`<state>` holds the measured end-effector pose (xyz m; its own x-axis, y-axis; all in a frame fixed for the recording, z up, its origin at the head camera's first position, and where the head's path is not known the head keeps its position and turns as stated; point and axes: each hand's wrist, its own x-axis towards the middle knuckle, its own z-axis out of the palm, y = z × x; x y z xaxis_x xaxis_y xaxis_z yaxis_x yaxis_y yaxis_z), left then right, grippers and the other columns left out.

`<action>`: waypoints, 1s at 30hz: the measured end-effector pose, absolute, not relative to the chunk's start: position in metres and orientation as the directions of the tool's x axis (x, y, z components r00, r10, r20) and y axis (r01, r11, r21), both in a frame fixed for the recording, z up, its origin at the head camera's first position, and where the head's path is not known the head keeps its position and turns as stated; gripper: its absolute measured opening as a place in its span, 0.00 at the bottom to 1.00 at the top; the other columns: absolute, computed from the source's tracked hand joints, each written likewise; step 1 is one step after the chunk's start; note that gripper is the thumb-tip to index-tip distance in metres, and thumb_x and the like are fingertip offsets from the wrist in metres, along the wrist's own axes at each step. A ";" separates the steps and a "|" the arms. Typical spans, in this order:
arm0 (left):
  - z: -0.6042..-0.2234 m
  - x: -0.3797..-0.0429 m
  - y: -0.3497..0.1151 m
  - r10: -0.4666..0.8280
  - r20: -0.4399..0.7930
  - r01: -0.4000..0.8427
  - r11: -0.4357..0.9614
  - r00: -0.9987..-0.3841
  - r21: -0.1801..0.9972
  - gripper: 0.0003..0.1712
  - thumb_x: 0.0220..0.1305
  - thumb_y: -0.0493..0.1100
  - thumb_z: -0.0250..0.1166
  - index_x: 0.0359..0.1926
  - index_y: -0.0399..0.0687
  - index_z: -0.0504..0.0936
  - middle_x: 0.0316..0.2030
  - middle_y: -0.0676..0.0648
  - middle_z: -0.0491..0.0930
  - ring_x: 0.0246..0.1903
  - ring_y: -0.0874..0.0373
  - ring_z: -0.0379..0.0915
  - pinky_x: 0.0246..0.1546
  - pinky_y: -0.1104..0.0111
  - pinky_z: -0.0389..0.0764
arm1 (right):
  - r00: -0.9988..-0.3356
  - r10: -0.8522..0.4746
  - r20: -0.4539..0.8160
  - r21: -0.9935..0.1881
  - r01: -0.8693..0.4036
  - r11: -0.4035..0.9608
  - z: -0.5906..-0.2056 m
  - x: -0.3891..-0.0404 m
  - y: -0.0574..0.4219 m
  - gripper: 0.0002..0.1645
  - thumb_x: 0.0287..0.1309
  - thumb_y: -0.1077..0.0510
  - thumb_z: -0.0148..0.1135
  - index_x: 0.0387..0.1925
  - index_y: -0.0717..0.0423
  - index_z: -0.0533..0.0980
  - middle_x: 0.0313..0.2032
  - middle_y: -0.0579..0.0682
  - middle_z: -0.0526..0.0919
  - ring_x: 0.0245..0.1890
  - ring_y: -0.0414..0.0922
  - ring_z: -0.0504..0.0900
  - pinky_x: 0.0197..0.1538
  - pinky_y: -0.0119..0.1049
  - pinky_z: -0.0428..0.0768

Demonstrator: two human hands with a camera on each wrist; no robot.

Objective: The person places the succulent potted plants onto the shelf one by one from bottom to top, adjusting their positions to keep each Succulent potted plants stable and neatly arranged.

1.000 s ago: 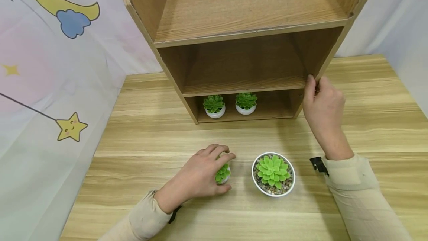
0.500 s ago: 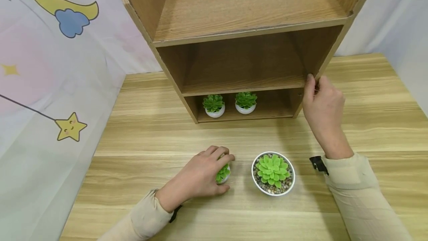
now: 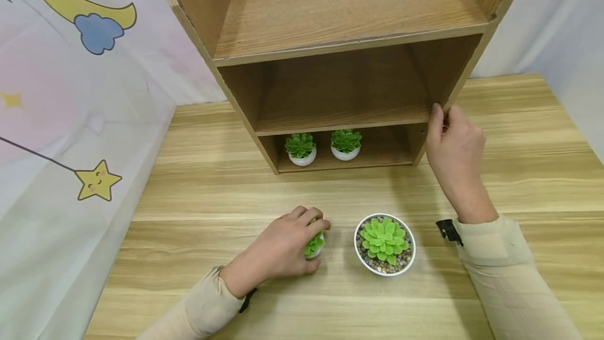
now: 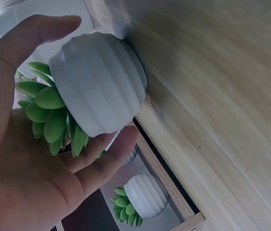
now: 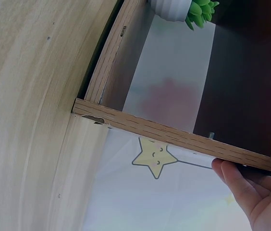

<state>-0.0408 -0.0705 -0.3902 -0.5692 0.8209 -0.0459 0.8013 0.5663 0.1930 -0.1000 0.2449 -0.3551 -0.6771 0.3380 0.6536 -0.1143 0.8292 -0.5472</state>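
Observation:
My left hand [image 3: 280, 245] curves around a small potted succulent [image 4: 99, 84] on the table, its ribbed white pot tilted in the left wrist view. The fingers [image 4: 111, 151] reach round one side; the thumb lies close to the pot's other side, and contact there is unclear. In the head view the hand partly hides this plant. My right hand [image 3: 455, 156] grips the right side panel of a wooden shelf [image 3: 358, 43], thumb at its front edge. Two small potted succulents [image 3: 301, 148] stand in the shelf's bottom compartment, towards the left and middle.
A larger white pot [image 3: 384, 272] with a light green succulent and pebbles stands on the wood-grain table [image 3: 198, 193], right of my left hand. White cloth [image 3: 61, 93] printed with a moon and stars hangs behind and at the left.
My left thumb has drawn slightly closer to the small pot. My right hand keeps its hold on the shelf panel. The camera view has shifted slightly.

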 end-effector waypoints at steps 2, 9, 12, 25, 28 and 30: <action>-0.390 -0.041 -0.070 0.824 -0.048 0.803 0.563 -0.565 0.195 0.33 0.40 0.55 0.68 0.51 0.54 0.73 0.49 0.52 0.68 0.46 0.57 0.65 0.39 0.67 0.74 | -0.676 0.338 0.654 -0.547 -0.116 0.829 -0.355 -0.100 0.245 0.23 0.65 0.53 0.46 0.19 0.66 0.68 0.15 0.60 0.72 0.15 0.56 0.71 0.20 0.44 0.62; -0.389 -0.042 -0.071 0.828 -0.062 0.805 0.557 -0.558 0.204 0.30 0.39 0.52 0.68 0.48 0.53 0.74 0.46 0.53 0.69 0.43 0.57 0.65 0.40 0.66 0.73 | -0.676 0.347 0.650 -0.553 -0.108 0.826 -0.354 -0.099 0.244 0.24 0.65 0.53 0.46 0.19 0.66 0.68 0.15 0.60 0.73 0.16 0.56 0.72 0.20 0.44 0.63; -0.389 -0.042 -0.071 0.828 -0.066 0.803 0.557 -0.557 0.212 0.30 0.39 0.52 0.68 0.49 0.54 0.74 0.45 0.53 0.69 0.42 0.58 0.64 0.37 0.67 0.73 | -0.676 0.340 0.654 -0.546 -0.111 0.830 -0.354 -0.099 0.243 0.24 0.65 0.53 0.46 0.18 0.66 0.68 0.15 0.59 0.72 0.15 0.55 0.71 0.19 0.43 0.62; -0.388 -0.041 -0.071 0.823 -0.067 0.795 0.564 -0.565 0.223 0.30 0.38 0.51 0.69 0.47 0.54 0.74 0.44 0.54 0.69 0.42 0.58 0.65 0.34 0.69 0.74 | -0.674 0.337 0.657 -0.545 -0.117 0.830 -0.356 -0.101 0.245 0.22 0.64 0.55 0.49 0.18 0.66 0.69 0.15 0.59 0.72 0.14 0.54 0.70 0.19 0.41 0.61; -0.388 -0.041 -0.071 0.822 -0.071 0.795 0.565 -0.564 0.222 0.30 0.38 0.51 0.70 0.47 0.54 0.74 0.45 0.53 0.69 0.42 0.58 0.65 0.35 0.69 0.74 | -0.676 0.340 0.653 -0.548 -0.112 0.829 -0.356 -0.101 0.245 0.23 0.64 0.55 0.48 0.18 0.66 0.69 0.15 0.59 0.72 0.14 0.55 0.71 0.19 0.42 0.61; -0.387 -0.041 -0.071 0.823 -0.071 0.796 0.564 -0.563 0.221 0.30 0.38 0.51 0.70 0.47 0.54 0.74 0.45 0.53 0.69 0.42 0.58 0.65 0.34 0.69 0.74 | -0.678 0.339 0.652 -0.547 -0.111 0.829 -0.355 -0.100 0.245 0.23 0.64 0.55 0.48 0.18 0.66 0.69 0.15 0.59 0.72 0.14 0.55 0.71 0.19 0.42 0.61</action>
